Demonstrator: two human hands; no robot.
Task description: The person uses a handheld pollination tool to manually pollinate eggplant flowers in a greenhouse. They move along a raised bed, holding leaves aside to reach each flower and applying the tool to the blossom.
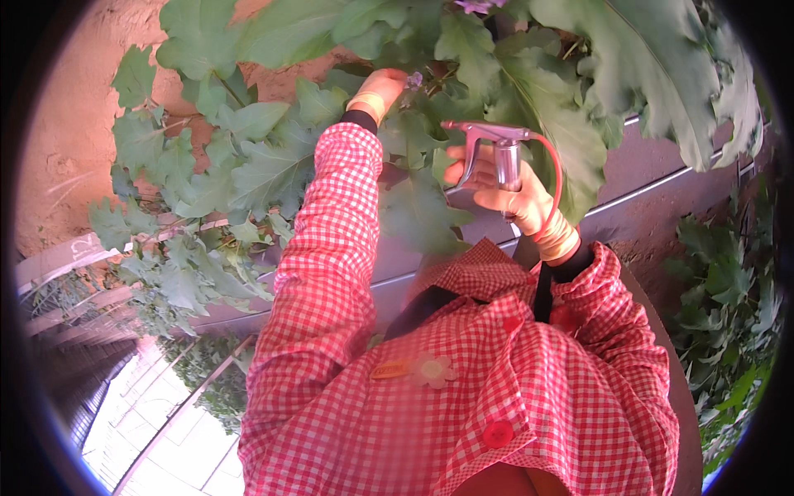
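Among large lobed green leaves, my left hand (377, 93), in a pale glove, is curled beside a small purple flower (414, 80); its fingertips are hidden, so whether it pinches the flower or its stem cannot be told. To its lower right, my right hand (527, 198), also gloved, holds a metal trigger spray gun (508, 167) upright by its handle, some fingers reaching around by the trigger. The nozzle points left, below the flower. A thin red hose (558, 167) runs from the back of the gun down to my right wrist.
Leafy plants (267, 167) surround both hands, with broad leaves (657, 68) overhanging at upper right. Reddish soil (74, 124) lies at left. Dark ground sheeting (645, 161) with pale lines runs beneath the plants. Another row of foliage (719, 266) stands at right.
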